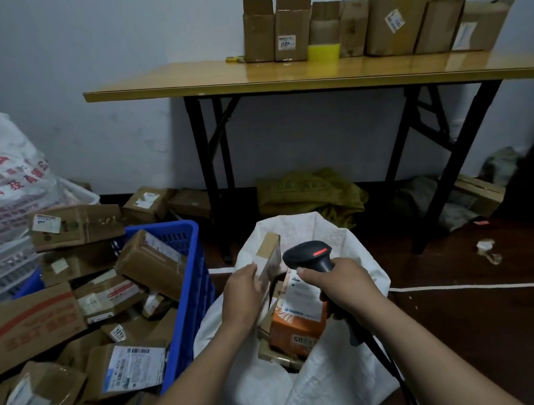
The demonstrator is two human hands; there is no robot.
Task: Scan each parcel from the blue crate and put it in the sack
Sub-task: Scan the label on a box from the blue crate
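My left hand (243, 294) holds a small flat cardboard parcel (268, 255) upright over the open white sack (328, 378). My right hand (344, 284) grips a black barcode scanner (309, 255), whose red light glows and whose head points at the parcel's side. Inside the sack lies an orange box (296, 326) with a white label, on top of other cartons. The blue crate (186, 290) stands to the left of the sack, piled with several brown parcels (150, 264).
A wooden folding table (313, 72) stands ahead, with a row of cardboard boxes (373, 24) along the wall. A full printed white sack (5, 182) and a white basket sit at the left. Loose cartons and a green bag (309, 193) lie under the table.
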